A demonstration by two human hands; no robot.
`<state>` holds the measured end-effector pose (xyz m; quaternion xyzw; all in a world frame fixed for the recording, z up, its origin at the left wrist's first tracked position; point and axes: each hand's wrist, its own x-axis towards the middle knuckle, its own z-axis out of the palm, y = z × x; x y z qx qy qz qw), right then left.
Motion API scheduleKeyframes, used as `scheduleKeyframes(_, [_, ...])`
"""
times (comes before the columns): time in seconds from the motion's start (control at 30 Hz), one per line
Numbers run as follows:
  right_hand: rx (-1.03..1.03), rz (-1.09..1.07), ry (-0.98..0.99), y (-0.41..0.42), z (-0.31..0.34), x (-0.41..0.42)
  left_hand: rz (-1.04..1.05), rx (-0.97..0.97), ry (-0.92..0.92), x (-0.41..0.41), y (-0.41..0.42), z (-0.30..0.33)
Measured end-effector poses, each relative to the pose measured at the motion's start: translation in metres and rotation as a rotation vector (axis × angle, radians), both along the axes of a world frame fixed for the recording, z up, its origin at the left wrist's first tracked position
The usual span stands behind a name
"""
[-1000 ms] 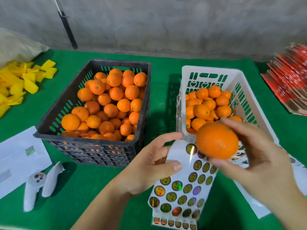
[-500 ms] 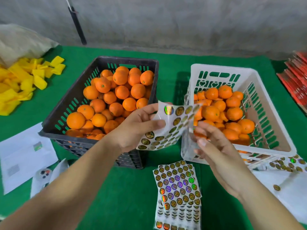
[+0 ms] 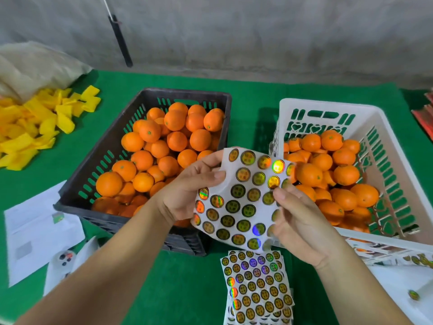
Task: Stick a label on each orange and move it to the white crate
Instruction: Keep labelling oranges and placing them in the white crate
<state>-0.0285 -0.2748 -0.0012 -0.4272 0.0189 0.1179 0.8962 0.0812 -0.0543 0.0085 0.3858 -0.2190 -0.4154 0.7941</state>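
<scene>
My left hand (image 3: 187,193) grips the left edge of a white label sheet (image 3: 239,200) covered in round holographic labels, held up between the two crates. My right hand (image 3: 297,221) touches the sheet's right edge, thumb and forefinger pinching at a label there. A black crate (image 3: 112,146) on the left is heaped with oranges (image 3: 164,148). The white crate (image 3: 386,137) on the right holds several oranges (image 3: 328,174). Neither hand holds an orange.
A stack of label sheets (image 3: 257,287) lies on the green table near the front. White papers (image 3: 35,228) and a white controller (image 3: 63,261) lie at the left, yellow pieces (image 3: 39,123) at the far left. More white sheets (image 3: 403,277) lie at the right.
One second ago my right hand held an orange; that hand now holds none and picks at the sheet. My left hand raised the label sheet between the crates.
</scene>
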Motion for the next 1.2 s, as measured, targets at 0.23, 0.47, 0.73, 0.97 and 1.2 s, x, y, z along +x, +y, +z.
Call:
scheduleKeyframes(0.23, [-0.393,-0.356,0.017,-0.004,-0.007,-0.004,0.377,0.516,-0.384,0.036,0.002,-0.019])
scheduleKeyframes(0.47, [-0.520,-0.456,0.045,-0.005,-0.006,-0.009,0.366,1.649,-1.179,0.131,-0.004,-0.058])
scheduleKeyframes(0.73, [-0.507,-0.434,0.015,-0.014,-0.002,-0.025,0.343,1.876,-1.491,0.157,-0.003,-0.049])
scheduleKeyframes(0.97, [-0.394,-0.429,-0.065,-0.019,0.009,-0.039,0.717,1.211,-1.034,0.083,0.017,-0.009])
scheduleKeyframes(1.2, [-0.308,-0.351,-0.135,-0.024,0.024,-0.055,0.399,0.225,-0.014,-0.062,0.004,0.027])
